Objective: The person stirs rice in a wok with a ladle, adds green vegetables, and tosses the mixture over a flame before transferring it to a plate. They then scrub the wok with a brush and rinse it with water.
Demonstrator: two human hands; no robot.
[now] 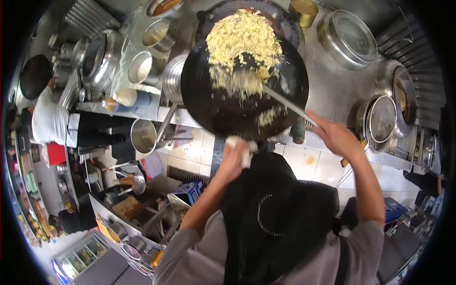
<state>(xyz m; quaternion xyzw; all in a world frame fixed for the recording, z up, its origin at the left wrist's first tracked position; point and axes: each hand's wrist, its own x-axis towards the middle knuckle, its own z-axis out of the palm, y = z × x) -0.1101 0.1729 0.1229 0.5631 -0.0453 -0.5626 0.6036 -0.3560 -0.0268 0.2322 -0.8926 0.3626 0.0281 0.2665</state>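
A large black wok (223, 116) stands in front of me, with yellow fried rice (244, 35) heaped across its far side. My left hand (232, 160) is closed around a folded pale cloth (247, 148) at the wok's near rim. In my right hand (335, 137) is the handle of a long-handled metal cooking tool (289, 103), which slants into the wok from the right. Its head is blurred and partly covered by the rice. A small patch of rice (270, 118) clings to the wok's lower right side.
Left of the wok lie a perforated strainer (175, 78) and several metal pots (140, 67). A steel pan (143, 137) hangs off the counter's left edge. Lidded pots (351, 38) and a round sieve (382, 118) stand at right. Another person (52, 118) works far left.
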